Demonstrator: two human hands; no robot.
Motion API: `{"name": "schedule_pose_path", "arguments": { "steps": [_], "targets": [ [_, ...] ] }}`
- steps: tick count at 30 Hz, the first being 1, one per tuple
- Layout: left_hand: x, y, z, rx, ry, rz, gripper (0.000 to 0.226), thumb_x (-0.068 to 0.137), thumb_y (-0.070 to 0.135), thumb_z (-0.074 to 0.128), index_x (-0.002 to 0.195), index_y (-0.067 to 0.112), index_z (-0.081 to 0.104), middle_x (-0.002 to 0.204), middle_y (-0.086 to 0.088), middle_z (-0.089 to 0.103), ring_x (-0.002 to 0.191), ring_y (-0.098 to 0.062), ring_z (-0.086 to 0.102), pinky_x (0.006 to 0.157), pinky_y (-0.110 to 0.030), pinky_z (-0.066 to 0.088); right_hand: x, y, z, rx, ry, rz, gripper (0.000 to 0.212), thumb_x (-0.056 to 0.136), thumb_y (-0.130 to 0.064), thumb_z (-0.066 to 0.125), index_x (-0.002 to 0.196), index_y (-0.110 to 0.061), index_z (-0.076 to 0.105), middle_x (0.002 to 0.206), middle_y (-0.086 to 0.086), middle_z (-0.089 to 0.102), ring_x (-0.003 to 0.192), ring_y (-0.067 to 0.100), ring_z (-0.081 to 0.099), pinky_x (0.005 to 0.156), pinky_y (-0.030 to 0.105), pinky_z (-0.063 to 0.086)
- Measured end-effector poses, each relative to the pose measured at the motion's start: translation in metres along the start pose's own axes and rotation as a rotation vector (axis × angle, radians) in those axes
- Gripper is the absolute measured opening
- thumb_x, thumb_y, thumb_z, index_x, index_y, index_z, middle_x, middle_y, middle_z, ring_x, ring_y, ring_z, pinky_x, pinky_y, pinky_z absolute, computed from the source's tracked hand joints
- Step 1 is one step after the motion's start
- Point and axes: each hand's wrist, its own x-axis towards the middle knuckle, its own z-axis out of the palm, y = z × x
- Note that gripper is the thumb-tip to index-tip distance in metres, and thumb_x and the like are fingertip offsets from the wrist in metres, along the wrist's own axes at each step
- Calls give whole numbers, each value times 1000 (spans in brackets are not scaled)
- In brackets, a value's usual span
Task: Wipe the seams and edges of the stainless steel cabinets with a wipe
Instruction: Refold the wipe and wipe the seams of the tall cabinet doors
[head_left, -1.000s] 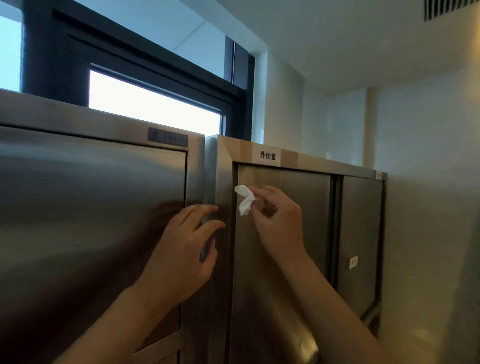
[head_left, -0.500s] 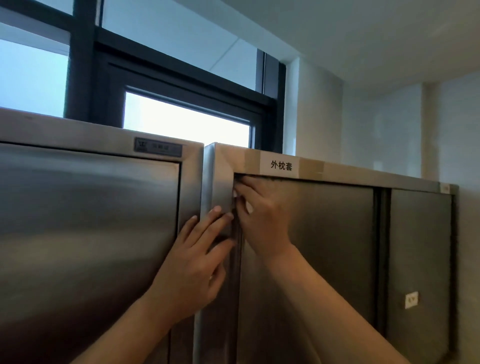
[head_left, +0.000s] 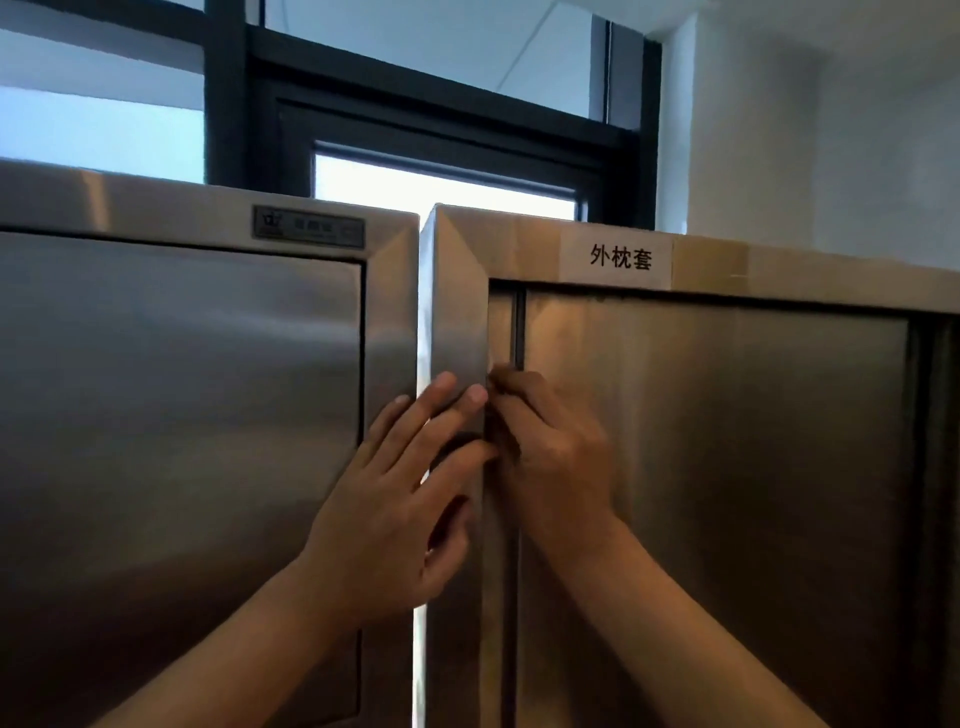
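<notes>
Steel, brushed, on every face in view; notes run from the hands outward.

Left hand (head_left: 400, 499): fingers straight and spread, flat against the corner post of the right cabinet (head_left: 727, 467), fingertips reaching across the frame. Holds nothing. Reads as a brace.

Right hand (head_left: 556, 457): fingers curled, tips bunched and pushed into the vertical seam (head_left: 518, 332) between frame and sliding door. Wipe: not visible in this view. Presumably pinched under those fingertips against the seam, but I cannot tell; it is hidden by the hand.

Handling, judged: a wipe is light, soft and limp, with no stiffness of its own, so it goes only where fingertips drive it. Best held bunched or folded over one or two fingertips, with a pinch from the thumb, leaving a small pad to ride in the groove. If damp, it should slide easily on steel; loosely held, it may snag on the frame edge and pull free. The frame edge may be sharp, so moderate pressure only.

Left cabinet (head_left: 182, 415): just beside the right one, with a narrow gap (head_left: 418, 649) between them showing light. That gap also counts as a seam.

Paper label (head_left: 618, 258) with printed characters on the right cabinet's top rail; small nameplate (head_left: 308, 229) on the left one.

Window (head_left: 441, 187), dark-framed, behind both.
</notes>
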Motion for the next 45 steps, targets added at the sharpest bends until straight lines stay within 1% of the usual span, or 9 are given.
{"name": "schedule_pose_path", "arguments": {
  "steps": [5, 10, 16, 22, 28, 32, 39, 42, 45],
  "targets": [
    [-1, 3, 0, -7, 14, -13, 60, 83, 15, 68, 140, 12, 51, 163, -11, 39, 156, -34, 27, 117, -62, 36, -17, 0, -2, 94, -49, -8, 18, 93, -7, 73, 111, -2, 75, 119, 14, 71, 104, 26, 69, 89, 37, 57],
    [-2, 1, 2, 36, -28, -2, 55, 89, 22, 62, 143, 12, 56, 165, -13, 35, 156, -37, 26, 118, -62, 35, -3, 10, -21, 180, -120, -85, 11, 97, -7, 67, 104, -1, 73, 113, 12, 70, 104, 24, 67, 89, 37, 56],
    [-4, 3, 2, 73, -36, 9, 37, 91, 25, 62, 124, 19, 75, 163, -17, 37, 156, -38, 25, 118, -61, 35, 36, 31, -46, 129, -1, -119, 12, 95, -3, 71, 105, 0, 76, 117, 13, 71, 106, 27, 68, 92, 37, 56],
    [-5, 0, 3, 104, -81, 28, 32, 92, 32, 62, 119, 24, 77, 166, -17, 31, 156, -40, 21, 119, -61, 32, 66, 45, -22, 17, -42, -300, 19, 102, -6, 61, 108, 2, 76, 116, 17, 73, 108, 34, 67, 96, 42, 54],
    [-5, 0, 3, 130, -74, 47, 30, 92, 35, 61, 115, 23, 77, 167, -15, 27, 157, -41, 19, 122, -60, 27, 48, 42, -13, 34, -74, -260, 12, 97, -3, 66, 102, 3, 76, 117, 17, 74, 102, 35, 62, 92, 36, 52],
    [-4, 1, 4, 153, -95, 95, 24, 91, 33, 65, 107, 23, 79, 163, -16, 36, 155, -47, 19, 118, -66, 30, 29, 31, -7, 87, -132, -231, 10, 97, -3, 67, 99, 2, 75, 119, 16, 72, 98, 34, 61, 86, 41, 54],
    [-12, 5, 7, 177, -171, 196, 20, 92, 37, 61, 92, 25, 77, 158, -13, 45, 155, -49, 17, 120, -67, 24, 24, 25, -9, 121, -132, -207, 10, 89, 1, 69, 97, 1, 74, 118, 13, 72, 98, 25, 53, 83, 37, 52],
    [-12, 5, 8, 164, -151, 206, 24, 95, 40, 58, 95, 26, 78, 156, -9, 48, 155, -48, 18, 122, -67, 19, 20, 25, -11, 134, -161, -219, 8, 93, -2, 68, 97, 0, 74, 117, 13, 72, 95, 25, 54, 81, 39, 53],
    [-18, 3, 11, 188, -153, 302, 29, 97, 41, 54, 103, 28, 78, 141, -3, 63, 154, -41, 26, 119, -73, 18, 14, 26, -14, 151, -183, -245, 11, 98, -5, 67, 102, 0, 75, 117, 13, 73, 95, 28, 60, 85, 39, 54]
  ]
}}
